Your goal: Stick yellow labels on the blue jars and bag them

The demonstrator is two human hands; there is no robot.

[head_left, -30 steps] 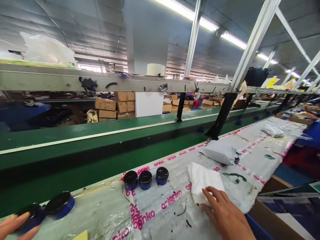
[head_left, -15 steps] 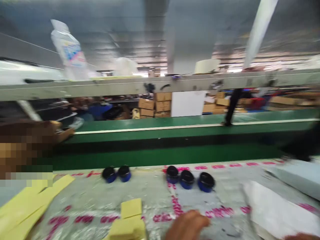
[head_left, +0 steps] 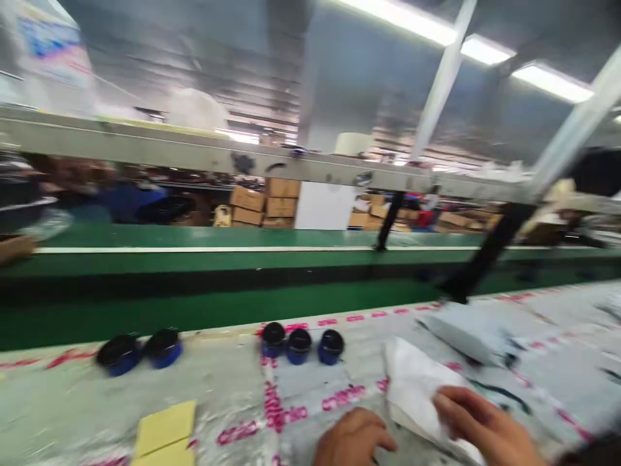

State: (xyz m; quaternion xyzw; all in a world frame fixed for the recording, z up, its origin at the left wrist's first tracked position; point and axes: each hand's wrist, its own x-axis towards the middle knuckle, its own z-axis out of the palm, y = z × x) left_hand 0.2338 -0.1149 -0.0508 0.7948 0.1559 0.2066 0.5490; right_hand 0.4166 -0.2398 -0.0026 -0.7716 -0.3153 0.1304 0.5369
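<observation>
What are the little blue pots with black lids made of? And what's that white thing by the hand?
The blue pots with black lids look like smooth, shiny plastic, because light gleams on them. The white piece under the right hand creases softly, so it may be paper or thin plastic; the blur leaves that open.

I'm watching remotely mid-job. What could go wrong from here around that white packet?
The left hand is fairly close to the three blue jars with black lids, so a careless sweep could tip one. The right hand is on the white packet, which might slide into the grey mailer beside it. The view is blurred, so a slipping grip may be hard to spot remotely.
</observation>
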